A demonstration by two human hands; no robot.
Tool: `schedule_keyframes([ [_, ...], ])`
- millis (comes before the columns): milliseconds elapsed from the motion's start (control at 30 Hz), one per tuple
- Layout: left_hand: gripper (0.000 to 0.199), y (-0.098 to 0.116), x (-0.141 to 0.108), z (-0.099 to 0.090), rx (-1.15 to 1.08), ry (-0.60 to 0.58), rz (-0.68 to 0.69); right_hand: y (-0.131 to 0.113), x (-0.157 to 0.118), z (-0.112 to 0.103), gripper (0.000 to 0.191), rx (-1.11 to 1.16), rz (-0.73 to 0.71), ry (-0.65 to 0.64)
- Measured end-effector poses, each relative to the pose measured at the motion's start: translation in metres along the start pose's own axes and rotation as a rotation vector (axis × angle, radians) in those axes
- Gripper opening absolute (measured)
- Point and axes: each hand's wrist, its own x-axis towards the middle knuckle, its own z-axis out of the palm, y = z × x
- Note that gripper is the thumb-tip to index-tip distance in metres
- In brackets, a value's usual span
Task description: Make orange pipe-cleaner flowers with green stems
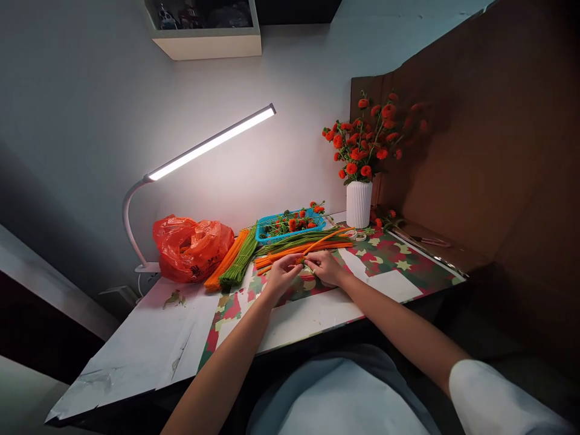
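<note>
My left hand and my right hand meet over the front middle of the table. Between their closed fingertips is a small orange-and-green pipe-cleaner flower, largely covered by the fingers. Just behind the hands lie loose orange pipe cleaners and a row of green pipe cleaners. A blue basket farther back holds several small orange flowers with green stems. To the left, bundles of orange pipe cleaners and green pipe cleaners lie side by side.
An orange plastic bag sits at the back left beside a lit lamp. A white ribbed vase of orange flowers stands back right, with tape rolls near it. Pliers lie far right by a cardboard panel.
</note>
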Motion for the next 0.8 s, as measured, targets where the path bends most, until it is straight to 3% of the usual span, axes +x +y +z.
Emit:
schedule_keyframes([
  [300,0.048,0.004,-0.001,0.002,-0.195,-0.031,-0.164,-0.001,-0.001,-0.008,0.026,0.067,0.052,-0.003],
  [433,0.049,0.004,-0.002,0.005,-0.211,-0.020,-0.219,-0.003,-0.001,-0.006,0.020,-0.047,0.001,-0.108],
  [567,0.046,0.001,-0.004,0.007,-0.136,0.027,-0.207,-0.006,0.001,0.002,0.018,-0.142,0.015,-0.164],
  [800,0.042,-0.013,-0.002,0.007,-0.063,0.024,-0.100,0.002,0.005,0.013,0.028,-0.028,0.012,-0.148],
])
